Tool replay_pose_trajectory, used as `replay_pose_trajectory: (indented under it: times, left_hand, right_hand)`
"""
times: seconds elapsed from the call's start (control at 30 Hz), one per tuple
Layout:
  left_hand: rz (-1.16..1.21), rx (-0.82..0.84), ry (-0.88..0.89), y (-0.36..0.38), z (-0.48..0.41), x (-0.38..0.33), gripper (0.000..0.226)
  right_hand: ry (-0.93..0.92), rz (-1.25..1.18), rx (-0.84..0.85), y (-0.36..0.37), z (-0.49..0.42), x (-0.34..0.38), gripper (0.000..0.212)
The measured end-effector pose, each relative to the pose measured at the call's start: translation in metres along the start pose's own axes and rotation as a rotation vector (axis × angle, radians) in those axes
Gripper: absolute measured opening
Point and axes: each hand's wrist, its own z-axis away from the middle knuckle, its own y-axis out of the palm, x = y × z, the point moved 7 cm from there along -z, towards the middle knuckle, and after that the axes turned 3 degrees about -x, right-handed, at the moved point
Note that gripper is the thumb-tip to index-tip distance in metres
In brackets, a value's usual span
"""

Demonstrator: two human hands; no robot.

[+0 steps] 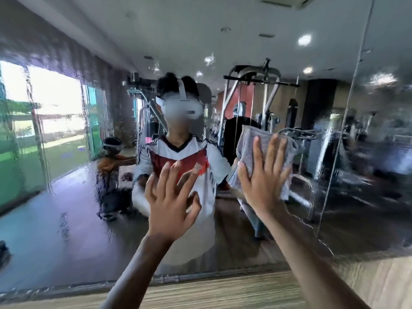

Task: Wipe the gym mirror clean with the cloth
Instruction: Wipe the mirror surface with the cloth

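The gym mirror (66, 208) fills nearly the whole view, a wall-sized pane running down to a bottom edge that meets the wood-grain floor (223, 293), with a vertical seam (347, 121) toward its right side. Almost all of the glass looks wet: rippled streaks and runs of water distort the reflection from the left edge across the middle and past the seam, and beads show near the top centre. Reflected in it are a weight machine (252, 85) with a cable frame and the person themselves. The grey cloth (249, 141), a folded terry towel, lies flat against the glass right of centre, about mid-height and left of the seam. The right hand (265, 177) presses it there with a flat palm and straight, spread fingers, not curled round it. The left hand (171, 197) is also open, fingers splayed, raised just left of the cloth at the middle of the mirror and holding nothing; whether its fingertips rest on the glass I cannot tell. As a judgement, the wiping is early or mid-way: no patch reads as clearly dry and streak-free, so the left half, the top and the panel right of the seam all appear left to do.
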Motion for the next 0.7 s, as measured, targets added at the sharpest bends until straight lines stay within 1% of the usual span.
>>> replay_pose_trajectory:
  times: [0.03, 0.07, 0.1, 0.13, 0.17, 0.2, 0.23, 0.33, 0.37, 0.4, 0.43, 0.47, 0.5, 0.57, 0.6, 0.63, 0.67, 0.7]
  left_hand:
    - [0.015, 0.007, -0.003, 0.001, -0.018, 0.001, 0.051]
    - [0.025, 0.013, 0.001, 0.001, -0.033, 0.003, 0.052]
    - [0.024, 0.011, 0.013, 0.001, -0.045, 0.007, 0.052]
    - [0.006, 0.001, 0.034, 0.000, -0.053, 0.011, 0.053]
    - [-0.025, -0.008, 0.059, -0.001, -0.056, 0.015, 0.053]
    - [-0.061, -0.015, 0.079, -0.001, -0.056, 0.019, 0.053]
    - [-0.090, -0.019, 0.089, -0.002, -0.054, 0.022, 0.054]
    - [-0.127, -0.015, 0.078, 0.001, -0.052, 0.024, 0.058]
    - [-0.125, -0.008, 0.072, 0.001, -0.052, 0.025, 0.058]
    - [-0.118, -0.003, 0.069, 0.002, -0.052, 0.025, 0.059]
    - [-0.114, -0.001, 0.072, 0.003, -0.052, 0.027, 0.060]
    - [-0.116, 0.002, 0.073, 0.003, -0.052, 0.028, 0.060]
    - [-0.120, 0.006, 0.074, 0.003, -0.051, 0.030, 0.061]
    - [-0.115, 0.005, 0.089, 0.003, -0.051, 0.029, 0.061]
    - [-0.112, 0.005, 0.096, 0.003, -0.051, 0.029, 0.061]
    - [-0.109, 0.005, 0.097, 0.003, -0.052, 0.028, 0.061]
    - [-0.107, 0.004, 0.094, 0.003, -0.052, 0.028, 0.061]
    - [-0.113, -0.002, 0.088, 0.003, -0.053, 0.028, 0.060]
  right_hand:
    - [-0.060, 0.000, -0.001, 0.002, 0.004, 0.014, 0.066]
    - [-0.181, 0.005, 0.013, 0.003, 0.015, 0.026, 0.066]
    - [-0.341, 0.009, 0.032, 0.004, 0.030, 0.033, 0.065]
    - [-0.490, 0.013, 0.049, 0.005, 0.045, 0.031, 0.064]
    - [-0.590, 0.022, 0.060, 0.005, 0.056, 0.023, 0.063]
    - [-0.608, 0.026, 0.064, 0.004, 0.059, 0.011, 0.062]
    - [-0.530, 0.019, 0.054, 0.003, 0.052, -0.001, 0.062]
    - [-0.020, -0.011, -0.068, -0.003, 0.002, -0.024, 0.059]
    - [0.084, -0.022, -0.086, -0.003, -0.015, -0.019, 0.060]
    - [0.117, -0.035, -0.092, -0.003, -0.029, -0.008, 0.062]
    - [0.096, -0.039, -0.092, -0.002, -0.038, 0.007, 0.063]
    - [0.030, -0.036, -0.088, -0.002, -0.041, 0.022, 0.063]
    - [-0.066, -0.032, -0.077, -0.001, -0.037, 0.035, 0.063]
    - [-0.322, -0.014, -0.035, 0.000, -0.015, 0.047, 0.064]
    - [-0.447, -0.006, -0.010, 0.001, -0.001, 0.043, 0.065]
    - [-0.532, 0.007, 0.015, 0.001, 0.009, 0.034, 0.065]
    - [-0.550, 0.018, 0.032, 0.001, 0.012, 0.019, 0.064]
    - [-0.484, 0.024, 0.032, 0.001, 0.004, 0.003, 0.061]
